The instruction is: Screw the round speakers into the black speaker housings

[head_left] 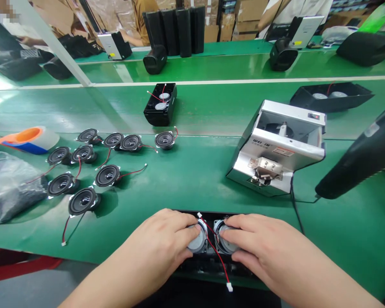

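A black speaker housing [211, 267] lies at the near edge of the green bench, mostly hidden under my hands. Two round speaker drivers sit side by side in it. My left hand [160, 244] has its fingers curled over the left driver [198, 241]. My right hand [259, 246] grips the right driver [226, 244] the same way. A red and black wire [218, 256] runs between the drivers and ends in a white connector [230, 287] hanging off the housing's front.
Several loose drivers [83, 200] with red wires lie at the left. A grey plastic bag [6, 184] and tape roll [28, 139] sit beyond them. A metal screw feeder [276, 147] stands right of centre, a black tool [362, 156] hangs at right. Another housing [160, 105] rests farther back. Other people work across the bench.
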`<state>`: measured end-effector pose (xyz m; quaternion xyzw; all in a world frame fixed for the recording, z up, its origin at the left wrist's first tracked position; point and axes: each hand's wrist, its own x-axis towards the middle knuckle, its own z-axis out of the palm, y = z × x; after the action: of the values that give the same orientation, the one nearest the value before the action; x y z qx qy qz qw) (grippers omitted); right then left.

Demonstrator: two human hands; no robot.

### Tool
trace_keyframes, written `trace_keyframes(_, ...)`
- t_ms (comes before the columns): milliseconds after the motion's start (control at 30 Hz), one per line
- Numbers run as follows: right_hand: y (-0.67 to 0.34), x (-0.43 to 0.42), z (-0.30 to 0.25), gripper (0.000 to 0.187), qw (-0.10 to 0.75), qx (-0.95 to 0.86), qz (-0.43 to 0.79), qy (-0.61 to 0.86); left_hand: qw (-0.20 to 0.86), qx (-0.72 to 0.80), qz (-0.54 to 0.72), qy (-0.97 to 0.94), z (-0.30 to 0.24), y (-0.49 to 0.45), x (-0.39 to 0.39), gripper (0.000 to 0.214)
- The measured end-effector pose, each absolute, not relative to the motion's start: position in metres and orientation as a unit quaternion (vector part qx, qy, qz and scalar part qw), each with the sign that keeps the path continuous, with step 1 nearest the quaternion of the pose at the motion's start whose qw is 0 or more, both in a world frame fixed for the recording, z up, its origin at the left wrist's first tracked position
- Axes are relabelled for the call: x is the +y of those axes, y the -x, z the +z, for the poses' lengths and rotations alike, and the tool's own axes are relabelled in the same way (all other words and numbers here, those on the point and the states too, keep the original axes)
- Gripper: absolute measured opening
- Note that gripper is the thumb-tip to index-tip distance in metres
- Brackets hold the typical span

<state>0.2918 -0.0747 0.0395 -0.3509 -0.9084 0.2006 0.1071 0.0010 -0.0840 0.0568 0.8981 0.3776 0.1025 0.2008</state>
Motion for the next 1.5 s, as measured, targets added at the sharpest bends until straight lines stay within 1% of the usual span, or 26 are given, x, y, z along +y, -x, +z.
trace_keyframes(167, -0.2913, -0.0738, 0.0391, 0.050, 0.114, -0.909, 0.200, 0.348, 0.215, 0.377, 0.100, -0.895, 0.0577, -0.0005, -0.0832, 0.047)
trace_keyframes(467, -0.2951, -0.0749, 0.0349, 0.046, 0.094, -0.902, 0.222, 0.359, 0.199, 0.388, 0.099, -0.894, 0.0575, -0.0036, -0.0849, 0.050)
trace_keyframes(833, -0.2930, -0.0754, 0.0368, 0.042, 0.069, -0.898, 0.233, 0.366, 0.197, 0.394, 0.096, -0.893, 0.0536, -0.0032, -0.0854, 0.044)
trace_keyframes(1067, -0.2904, -0.0761, 0.0413, 0.045, 0.093, -0.915, 0.187, 0.346, 0.199, 0.393, 0.091, -0.893, 0.0541, -0.0025, -0.0873, 0.045)
trace_keyframes(1167, -0.2891, -0.0742, 0.0437, 0.046, 0.089, -0.921, 0.178, 0.336, 0.205, 0.397, 0.089, -0.890, 0.0545, -0.0032, -0.0871, 0.048)
trace_keyframes(1300, -0.2912, -0.0730, 0.0433, 0.048, 0.081, -0.917, 0.194, 0.338, 0.213, 0.398, 0.099, -0.887, 0.0543, -0.0032, -0.0873, 0.050)
trace_keyframes(1500, -0.2953, -0.0742, 0.0381, 0.047, 0.084, -0.902, 0.238, 0.349, 0.225, 0.399, 0.108, -0.882, 0.0541, -0.0024, -0.0879, 0.048)
